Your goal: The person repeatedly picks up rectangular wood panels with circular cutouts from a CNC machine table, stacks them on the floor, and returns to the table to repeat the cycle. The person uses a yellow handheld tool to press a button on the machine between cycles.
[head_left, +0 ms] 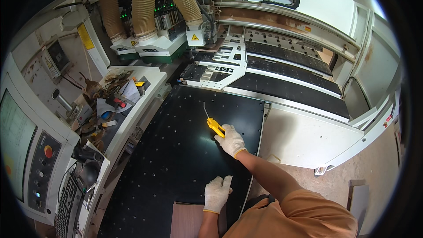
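Observation:
My right hand (231,141), in a white knit glove, is closed around the handle of a yellow air blow gun (216,127). The gun's thin, bent metal nozzle (205,109) points toward the far side of the black table (176,150), which is dotted with small studs. Nearer to me, my gloved left hand (217,195) is held low over the table with its fingers apart and loosely bent. Nothing shows in it, though its palm is hidden. Beneath its wrist lies a brown wood-coloured panel (187,220), partly covered by my left forearm.
A control console (42,167) with screen and keyboard (68,198) stands at left. Beside it, a white shelf (152,81) carries scattered tools and cloths. Ribbed hoses (143,9) rise from the machine head. At far right-centre are black slatted beds (286,86) and a white frame.

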The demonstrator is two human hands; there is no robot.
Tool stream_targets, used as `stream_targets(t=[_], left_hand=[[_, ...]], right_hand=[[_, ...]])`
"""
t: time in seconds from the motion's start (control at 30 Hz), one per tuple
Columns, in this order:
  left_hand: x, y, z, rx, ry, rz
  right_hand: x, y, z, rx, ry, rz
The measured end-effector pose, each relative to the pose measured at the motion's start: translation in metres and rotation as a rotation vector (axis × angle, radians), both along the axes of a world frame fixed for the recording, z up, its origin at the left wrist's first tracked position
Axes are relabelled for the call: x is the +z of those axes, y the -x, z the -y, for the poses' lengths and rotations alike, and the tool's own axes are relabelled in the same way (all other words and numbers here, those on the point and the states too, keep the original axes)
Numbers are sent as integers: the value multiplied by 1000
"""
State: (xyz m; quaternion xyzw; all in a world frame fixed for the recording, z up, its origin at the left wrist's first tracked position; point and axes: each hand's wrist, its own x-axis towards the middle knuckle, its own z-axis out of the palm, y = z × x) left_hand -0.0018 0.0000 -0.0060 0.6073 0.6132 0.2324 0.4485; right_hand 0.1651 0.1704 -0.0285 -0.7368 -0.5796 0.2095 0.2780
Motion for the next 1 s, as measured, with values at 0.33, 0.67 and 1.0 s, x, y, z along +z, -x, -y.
stream_targets(t=[0.33, 0.67, 1.0], left_hand=[[-2, -1, 0, -1, -8, 16], [-4, 0, -1, -20, -17, -15], [-11, -2, 0, 24, -34, 36]], right_hand=[[-1, -1, 0, 16, -5, 21], [4, -2, -2, 40, 44, 20], [6, -2, -2, 49, 49, 17]])
